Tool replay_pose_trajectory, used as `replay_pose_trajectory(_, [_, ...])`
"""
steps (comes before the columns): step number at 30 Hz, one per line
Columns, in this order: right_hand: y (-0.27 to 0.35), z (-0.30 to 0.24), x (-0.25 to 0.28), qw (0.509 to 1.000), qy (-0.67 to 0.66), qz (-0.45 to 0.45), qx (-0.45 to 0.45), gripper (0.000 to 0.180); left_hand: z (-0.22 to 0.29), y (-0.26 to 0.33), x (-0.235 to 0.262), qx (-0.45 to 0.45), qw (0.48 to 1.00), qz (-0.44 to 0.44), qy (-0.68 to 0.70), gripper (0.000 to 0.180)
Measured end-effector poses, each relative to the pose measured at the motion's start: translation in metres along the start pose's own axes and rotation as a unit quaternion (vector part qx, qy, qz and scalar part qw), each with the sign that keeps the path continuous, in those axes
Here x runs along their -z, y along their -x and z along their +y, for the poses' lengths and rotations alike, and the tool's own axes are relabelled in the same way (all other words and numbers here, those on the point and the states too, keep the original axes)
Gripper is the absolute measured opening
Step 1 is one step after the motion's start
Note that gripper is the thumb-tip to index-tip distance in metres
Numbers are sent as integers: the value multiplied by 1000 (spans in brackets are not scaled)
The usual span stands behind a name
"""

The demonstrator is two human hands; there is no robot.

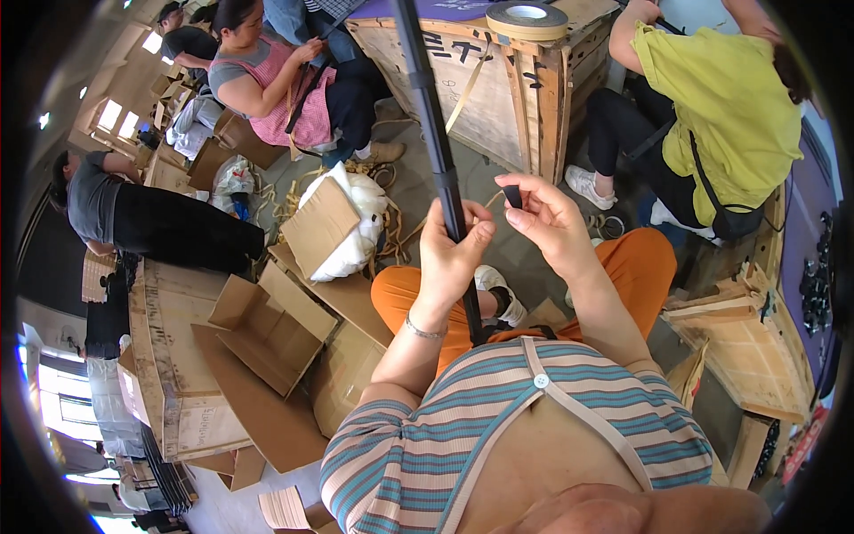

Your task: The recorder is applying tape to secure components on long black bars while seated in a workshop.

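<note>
A long black rod [433, 116] runs from my lap up past the top of the picture. My left hand [451, 249] is closed around its middle. My right hand [550, 221] pinches a small black piece [513, 196] between thumb and fingers, just right of the rod and a little apart from it. Both hands sit above my orange trousers [636, 262].
A wooden crate [498, 89] with a roll of brown tape [527, 18] on top stands ahead. Flattened and open cardboard boxes [267, 329] lie at left beside a white bag [356, 240]. Other people sit around: one in pink [285, 84], one in yellow [721, 107], one in grey [98, 200].
</note>
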State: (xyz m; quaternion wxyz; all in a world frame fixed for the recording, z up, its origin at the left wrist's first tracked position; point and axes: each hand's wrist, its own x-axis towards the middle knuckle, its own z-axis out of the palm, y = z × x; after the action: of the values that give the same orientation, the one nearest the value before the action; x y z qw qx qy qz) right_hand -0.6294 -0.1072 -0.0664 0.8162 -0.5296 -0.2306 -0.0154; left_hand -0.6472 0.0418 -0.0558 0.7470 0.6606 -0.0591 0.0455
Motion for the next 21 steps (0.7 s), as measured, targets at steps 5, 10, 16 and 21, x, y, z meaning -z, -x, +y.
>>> replay_pose_trajectory(5, [5,-3,3,997,-44,-13,-58,32,2,-11,4,-92,994,10,-62,25])
replay_pose_trajectory(10, [6,-7,2,995,-43,-55,-72,32,-8,-10,2,-27,999,-3,-46,22])
replay_pose_trajectory(16, [10,-24,4,992,-70,-73,-70,57,-23,3,3,22,997,-17,-66,18])
replay_pose_trajectory(21, [11,-22,5,991,-63,-66,-96,57,-12,7,6,40,998,-40,-19,21])
